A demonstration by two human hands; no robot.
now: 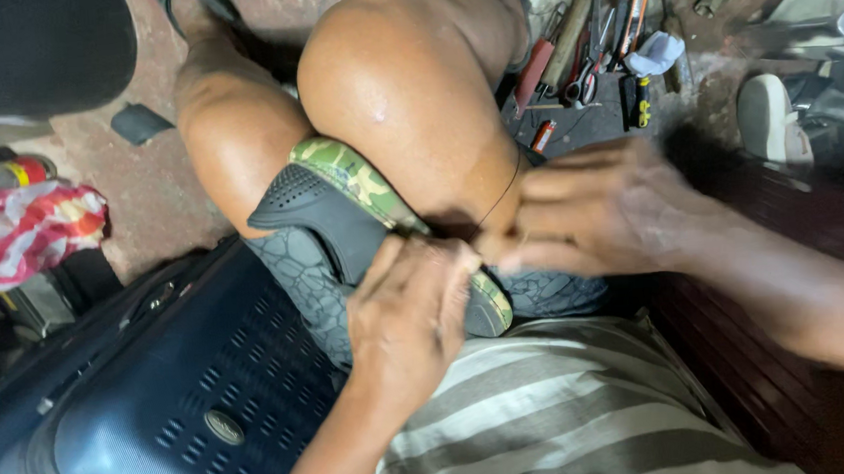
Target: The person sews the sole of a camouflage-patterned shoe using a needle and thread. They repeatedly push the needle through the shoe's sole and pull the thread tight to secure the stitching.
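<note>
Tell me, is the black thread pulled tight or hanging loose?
Tight: the thread runs as a fine taut line from the right hand over the knee.

Striped shirt — bare hands [417,310], knees.

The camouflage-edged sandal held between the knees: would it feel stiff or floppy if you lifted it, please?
The sandal probably flexes a little: its sole looks like thick moulded rubber. Likely light for its size. The left hand presses it against the knee, so it seems grippy, not slippery.
</note>
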